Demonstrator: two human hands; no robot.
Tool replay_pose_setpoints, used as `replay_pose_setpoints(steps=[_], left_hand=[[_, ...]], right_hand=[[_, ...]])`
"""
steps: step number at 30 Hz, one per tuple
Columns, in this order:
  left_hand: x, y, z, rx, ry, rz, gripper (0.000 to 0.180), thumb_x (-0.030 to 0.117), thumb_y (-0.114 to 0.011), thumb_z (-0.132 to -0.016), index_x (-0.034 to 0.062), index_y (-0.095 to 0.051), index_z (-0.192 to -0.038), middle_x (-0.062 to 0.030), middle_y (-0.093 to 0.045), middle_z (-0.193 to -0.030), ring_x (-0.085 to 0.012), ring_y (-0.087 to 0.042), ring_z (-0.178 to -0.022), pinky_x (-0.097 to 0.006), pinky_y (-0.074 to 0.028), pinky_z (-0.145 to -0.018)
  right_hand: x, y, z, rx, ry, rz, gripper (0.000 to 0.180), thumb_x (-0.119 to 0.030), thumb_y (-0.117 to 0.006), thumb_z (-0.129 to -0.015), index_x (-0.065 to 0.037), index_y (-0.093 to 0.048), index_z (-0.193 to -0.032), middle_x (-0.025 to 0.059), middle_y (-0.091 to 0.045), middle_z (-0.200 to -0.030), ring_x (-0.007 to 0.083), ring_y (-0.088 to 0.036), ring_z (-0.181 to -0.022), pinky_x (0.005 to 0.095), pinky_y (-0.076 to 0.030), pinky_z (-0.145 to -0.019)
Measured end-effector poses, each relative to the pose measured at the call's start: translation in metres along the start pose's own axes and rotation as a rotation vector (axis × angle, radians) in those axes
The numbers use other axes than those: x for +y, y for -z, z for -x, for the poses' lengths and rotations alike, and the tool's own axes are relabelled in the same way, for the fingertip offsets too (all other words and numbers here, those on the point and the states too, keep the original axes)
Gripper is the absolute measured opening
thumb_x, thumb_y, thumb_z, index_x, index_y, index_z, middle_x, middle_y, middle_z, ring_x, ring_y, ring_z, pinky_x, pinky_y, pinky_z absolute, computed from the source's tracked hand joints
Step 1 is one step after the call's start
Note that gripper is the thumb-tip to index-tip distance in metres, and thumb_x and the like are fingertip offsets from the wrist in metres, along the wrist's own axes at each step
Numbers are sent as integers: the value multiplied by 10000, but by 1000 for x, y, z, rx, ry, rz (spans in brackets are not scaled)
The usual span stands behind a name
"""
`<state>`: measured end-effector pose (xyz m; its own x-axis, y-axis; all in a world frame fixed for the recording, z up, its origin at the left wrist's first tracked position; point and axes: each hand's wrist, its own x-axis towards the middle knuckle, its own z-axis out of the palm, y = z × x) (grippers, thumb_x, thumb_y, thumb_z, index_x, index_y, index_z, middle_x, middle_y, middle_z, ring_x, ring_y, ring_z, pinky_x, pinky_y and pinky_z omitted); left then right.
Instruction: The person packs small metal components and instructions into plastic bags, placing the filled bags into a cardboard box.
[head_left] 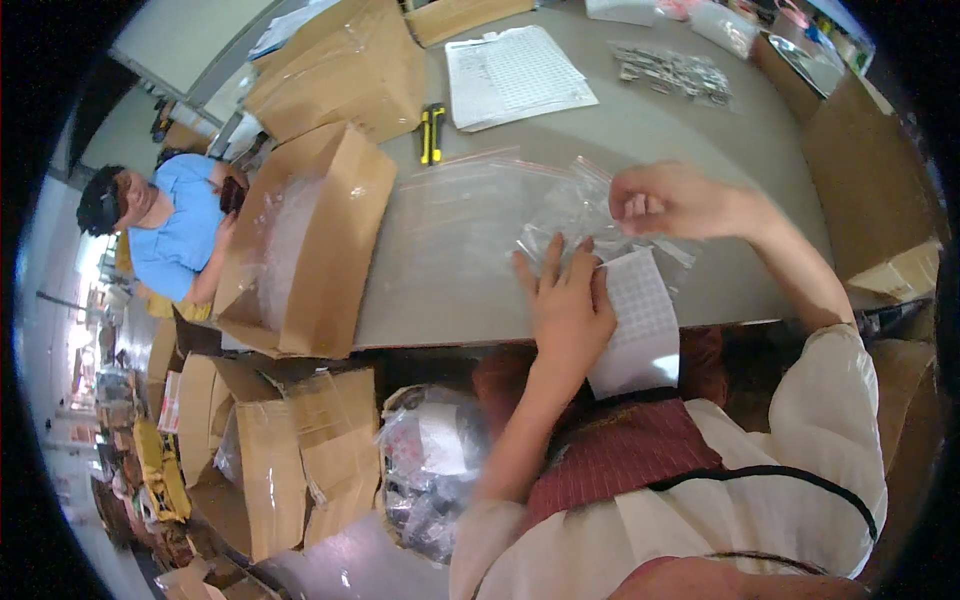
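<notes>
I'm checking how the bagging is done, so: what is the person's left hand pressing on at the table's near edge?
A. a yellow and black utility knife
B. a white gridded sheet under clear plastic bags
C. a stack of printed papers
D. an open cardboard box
B: the left hand lies flat on the white gridded sheet and clear plastic bags, while the right hand pinches a bag above.

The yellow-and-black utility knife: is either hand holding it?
No. The utility knife lies alone on the table, while the left hand and right hand handle clear plastic bags.
</notes>
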<state>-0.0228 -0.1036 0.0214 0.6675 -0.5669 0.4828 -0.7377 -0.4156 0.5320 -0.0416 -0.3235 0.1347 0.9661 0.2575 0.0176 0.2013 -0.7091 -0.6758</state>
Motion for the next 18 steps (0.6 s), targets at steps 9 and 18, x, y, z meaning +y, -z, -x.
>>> replay_pose_setpoints(steps=[9, 18], left_hand=[[1, -3, 2, 57, -26, 29, 176, 93, -601, -941, 80, -647, -1110, -102, -700, -1192, -391, -554, -1271, -669, -196, -1166], [0, -3, 5, 116, -43, -16, 136, 84, -620, -923, 75, -646, -1056, -79, -705, -1204, -374, -574, -1255, -653, -245, -1154]], right_hand=[[9, -11, 34, -63, -68, 8, 163, -128, -709, -869, -6, -640, -951, 162, -670, -880, 311, -665, -839, 416, -515, -756], [18, -18, 31, -46, -41, 55, 181, -115, -730, -838, -6, -619, -930, 158, -649, -908, 311, -650, -853, 417, -510, -771]])
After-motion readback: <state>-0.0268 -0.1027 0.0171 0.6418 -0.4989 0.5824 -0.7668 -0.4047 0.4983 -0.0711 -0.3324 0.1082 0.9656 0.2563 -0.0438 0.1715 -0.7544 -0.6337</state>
